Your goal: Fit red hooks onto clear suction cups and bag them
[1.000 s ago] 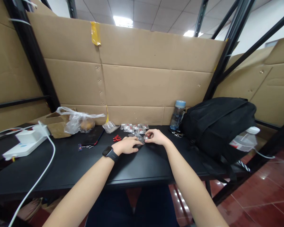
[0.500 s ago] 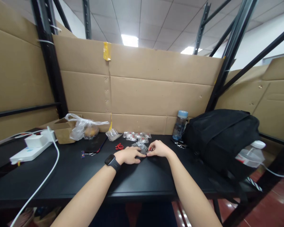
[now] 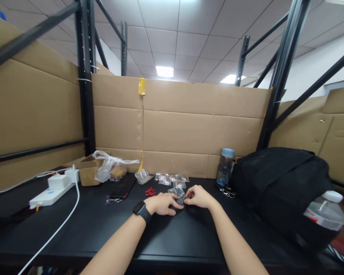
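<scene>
My left hand (image 3: 162,203), a black watch on its wrist, rests on the black table (image 3: 97,225) with its fingers curled onto a small clear plastic bag (image 3: 179,193). My right hand (image 3: 200,197) pinches the same bag from the right side; a bit of red shows at its fingertips. Behind the hands lie several more small clear packets (image 3: 172,178) with red and white contents. A small red piece (image 3: 150,191) lies just left of my left hand.
A black backpack (image 3: 281,183) fills the table's right side, with a blue-capped bottle (image 3: 225,167) beside it and a plastic jug (image 3: 325,214) at far right. A phone (image 3: 122,187), a bagged item (image 3: 111,170), a cardboard box (image 3: 87,173) and a white power strip (image 3: 50,193) with cable lie left. Cardboard walls stand behind.
The camera has tilted upward, so hands and table sit lower in view. Both hands stay together on the small bag; the right fingers have closed in on its edge.
</scene>
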Available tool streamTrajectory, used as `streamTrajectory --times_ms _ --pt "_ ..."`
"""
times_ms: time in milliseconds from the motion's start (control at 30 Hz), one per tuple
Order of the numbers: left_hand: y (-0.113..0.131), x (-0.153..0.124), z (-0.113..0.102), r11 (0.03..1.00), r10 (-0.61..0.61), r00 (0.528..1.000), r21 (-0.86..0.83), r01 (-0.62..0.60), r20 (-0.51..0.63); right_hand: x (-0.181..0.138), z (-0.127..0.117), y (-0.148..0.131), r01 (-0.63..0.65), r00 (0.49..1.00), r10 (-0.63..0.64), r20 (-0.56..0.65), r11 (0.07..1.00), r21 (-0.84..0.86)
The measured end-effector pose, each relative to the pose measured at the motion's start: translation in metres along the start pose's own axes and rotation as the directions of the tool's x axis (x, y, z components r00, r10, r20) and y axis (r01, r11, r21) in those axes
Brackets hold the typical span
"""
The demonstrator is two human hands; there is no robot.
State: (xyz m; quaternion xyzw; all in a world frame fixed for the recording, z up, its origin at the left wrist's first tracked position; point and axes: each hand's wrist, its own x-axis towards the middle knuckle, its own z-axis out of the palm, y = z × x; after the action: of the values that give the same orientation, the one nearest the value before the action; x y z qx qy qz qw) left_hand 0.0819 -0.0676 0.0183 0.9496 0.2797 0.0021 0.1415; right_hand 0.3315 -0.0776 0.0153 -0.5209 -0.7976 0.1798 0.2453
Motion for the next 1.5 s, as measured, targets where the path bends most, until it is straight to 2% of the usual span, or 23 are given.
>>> streamTrajectory --times_ms 133,267,533,800,933,1033,1200,1400,1500 --pt "-0.001 0.0 0.0 1.0 -0.017 1.0 0.008 0.017 -0.013 0.002 -0.001 0.0 0.003 1.0 -0.003 -0.008 0.998 0.068" --pt "-0.001 0.001 0.001 0.999 -0.035 0.999 0.023 0.035 -0.009 0.004 -0.002 -0.001 -0.019 0.995 0.029 -0.095 0.994 0.112" --pt "-0.001 0.001 0.004 0.993 -0.113 0.994 0.042 0.113 0.0 0.003 0.001 0.001 -0.022 0.998 0.018 0.056 0.996 0.081" --pt "-0.001 0.0 0.001 0.994 -0.109 0.994 0.031 0.108 0.011 0.004 0.001 0.004 0.049 0.998 -0.051 0.029 0.996 0.072" --pt "-0.006 0.001 0.005 0.994 -0.102 0.995 0.037 0.102 0.004 0.003 0.001 -0.002 0.009 0.999 -0.013 0.05 0.996 0.089" --pt "-0.007 0.002 0.006 0.994 -0.1 0.995 0.036 0.1 0.002 0.002 0.002 -0.005 -0.02 0.999 0.019 0.032 0.999 0.025" --pt "-0.005 0.002 0.005 0.993 -0.099 0.995 0.06 0.098 0.011 0.003 0.004 -0.006 0.047 0.999 -0.046 0.026 0.999 -0.02" --pt "-0.004 0.0 0.003 0.994 -0.097 0.995 0.061 0.096 0.012 0.004 0.004 -0.001 0.037 0.995 -0.037 0.093 0.999 -0.006" --pt "-0.006 0.001 0.005 0.994 -0.098 0.995 0.057 0.097 0.018 0.006 0.008 0.002 0.046 0.997 -0.045 0.064 0.999 -0.007"
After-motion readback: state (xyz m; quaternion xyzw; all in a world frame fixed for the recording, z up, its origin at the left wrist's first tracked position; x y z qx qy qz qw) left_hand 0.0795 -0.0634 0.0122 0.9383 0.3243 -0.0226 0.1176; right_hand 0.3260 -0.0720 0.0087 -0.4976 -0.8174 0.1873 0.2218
